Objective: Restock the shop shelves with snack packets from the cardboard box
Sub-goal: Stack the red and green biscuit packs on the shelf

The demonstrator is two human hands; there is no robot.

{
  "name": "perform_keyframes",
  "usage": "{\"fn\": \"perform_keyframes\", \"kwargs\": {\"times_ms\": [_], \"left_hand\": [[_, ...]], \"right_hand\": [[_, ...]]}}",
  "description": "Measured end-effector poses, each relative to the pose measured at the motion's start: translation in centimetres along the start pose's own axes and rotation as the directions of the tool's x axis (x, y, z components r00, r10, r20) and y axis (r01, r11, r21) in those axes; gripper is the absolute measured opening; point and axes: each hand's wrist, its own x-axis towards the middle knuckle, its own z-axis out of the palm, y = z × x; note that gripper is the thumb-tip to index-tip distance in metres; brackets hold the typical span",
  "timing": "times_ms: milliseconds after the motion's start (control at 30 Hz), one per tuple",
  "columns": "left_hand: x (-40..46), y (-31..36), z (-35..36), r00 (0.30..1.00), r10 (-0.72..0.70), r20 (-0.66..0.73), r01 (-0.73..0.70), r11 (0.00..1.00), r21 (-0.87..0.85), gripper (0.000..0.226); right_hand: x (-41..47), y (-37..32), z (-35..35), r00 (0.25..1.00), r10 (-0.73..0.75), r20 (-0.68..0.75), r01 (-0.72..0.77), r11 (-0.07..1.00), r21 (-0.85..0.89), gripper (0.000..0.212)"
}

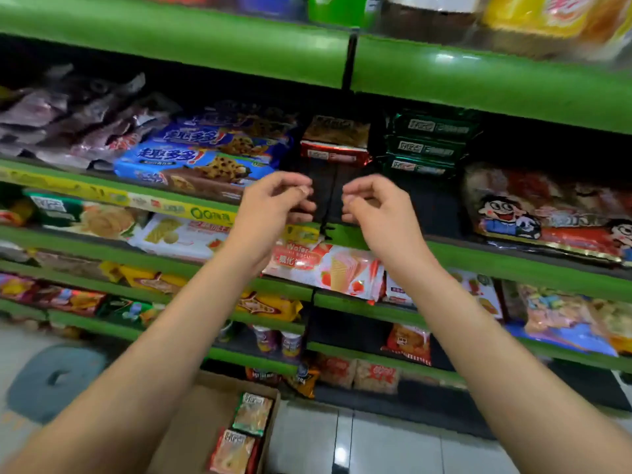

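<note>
Down below both forearms, a cardboard box (191, 429) on the floor holds two snack packets (243, 436), one green-edged above one red-edged. Up at the green shelves (478, 254), the left hand (273, 203) and right hand (372, 206) hover near each other, fingers loosely curled and holding nothing. Just beyond them lies a red packet (335, 153); right of it, a stack of green packets (427, 145).

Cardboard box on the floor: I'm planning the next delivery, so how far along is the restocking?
Done: a red packet lies on the shelf beside stacked green packets. In hand: nothing; the left hand and right hand hover empty before it. Left: two packets show in the cardboard box.
</note>
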Motion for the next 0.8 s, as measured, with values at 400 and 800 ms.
{"fn": "perform_keyframes", "kwargs": {"times_ms": [400,800], "left_hand": [[-14.5,-11.9,-23.1,0.77,-0.334,-0.543,0.257,0.942,-0.215,0.023],[-28.9,-44.9,-34.6,0.192,-0.748,-0.635,0.61,0.598,-0.52,0.009]], "right_hand": [[-7.4,7.1,24.2,0.748,0.202,0.632,-0.221,0.974,-0.05,0.029],[-17.1,39.3,39.5,0.404,0.642,0.651,-0.293,0.766,-0.573,0.027]]}}
